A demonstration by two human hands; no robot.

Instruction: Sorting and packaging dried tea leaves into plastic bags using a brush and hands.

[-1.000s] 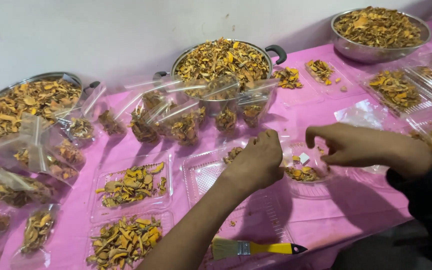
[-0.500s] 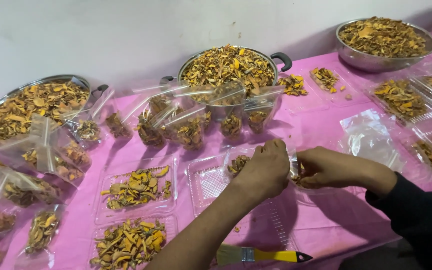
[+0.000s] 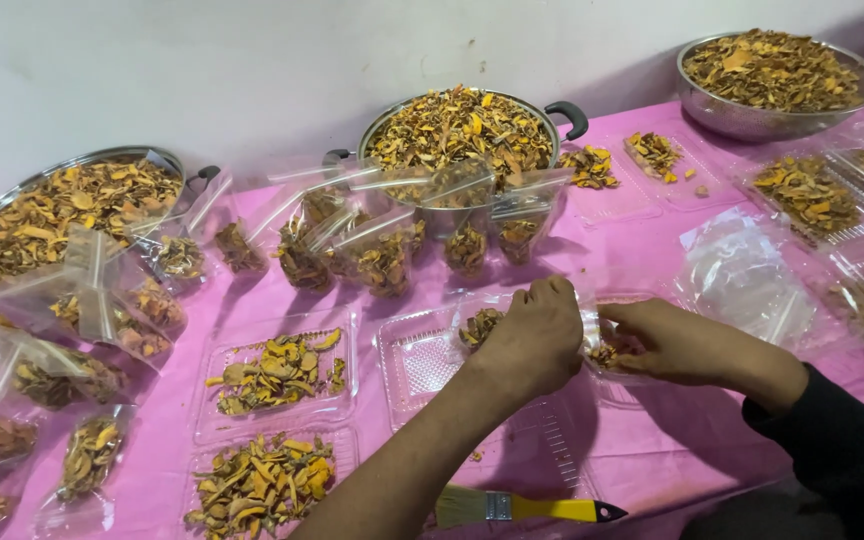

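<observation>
Centrally, both bare hands meet over a small clear zip bag [image 3: 592, 335] of dried yellow-orange slices, held just above the pink tablecloth [image 3: 652, 240]. The left hand [image 3: 537, 335] is curled tight around the bag's near edge, fingers folded over it, while the right hand [image 3: 667, 340] pinches the other side with narrowed fingers; the bag's mouth is hidden between them. Beneath the left hand lies an open clear plastic clamshell tray [image 3: 422, 360] holding a few slices. Two more clamshell trays [image 3: 277, 375] to the left are filled with the same slices. Behind the hands, a row of filled zip bags [image 3: 382, 255] leans against a steel pot [image 3: 467, 130] heaped with slices. Another pot [image 3: 62, 205] stands far left, and a steel bowl [image 3: 777, 75] far right. An empty clear bag [image 3: 747, 275] lies just right of the hands. A yellow-handled paintbrush [image 3: 522, 508] rests near the table's front edge.
</observation>
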